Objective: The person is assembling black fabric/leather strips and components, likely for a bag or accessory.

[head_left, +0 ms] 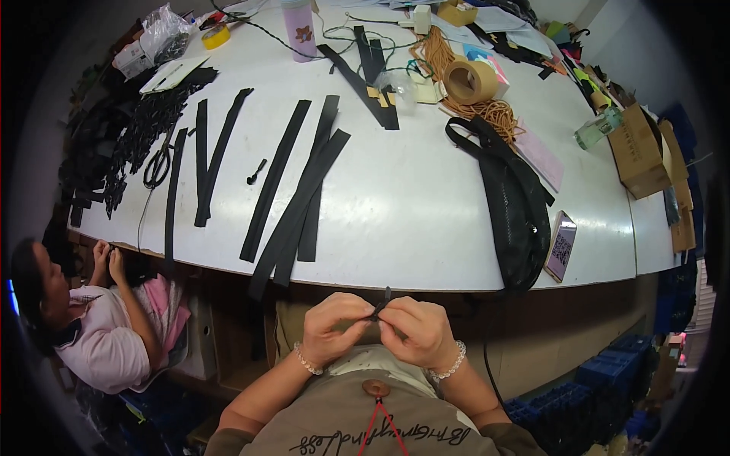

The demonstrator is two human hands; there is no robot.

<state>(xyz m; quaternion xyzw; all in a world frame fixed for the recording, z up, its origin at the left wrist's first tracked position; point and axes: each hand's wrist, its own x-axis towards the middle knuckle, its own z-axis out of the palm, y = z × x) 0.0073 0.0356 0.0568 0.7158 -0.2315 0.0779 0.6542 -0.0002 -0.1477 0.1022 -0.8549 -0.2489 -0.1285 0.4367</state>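
In front of my chest, just off the table's near edge, both hands pinch a small black strip (388,292). My left hand (332,325) has its thumb and forefinger closed on one side of it. From the other side my right hand (423,331) grips it, fingertips meeting the left ones. The strip's narrow end sticks up between them; the rest is hidden by my fingers. Nearest on the white table (395,220) lie long black straps (308,201), some crossed and hanging over the edge. A small black looped piece (256,172) lies farther left.
A black bag (511,205) and a phone (561,245) lie at the right. Scissors (157,167) and a heap of black pieces (152,114) are left. Behind stand a tape roll (469,82), orange cord (433,53) and a lilac tumbler (299,30). Another person (106,327) sits at the left.
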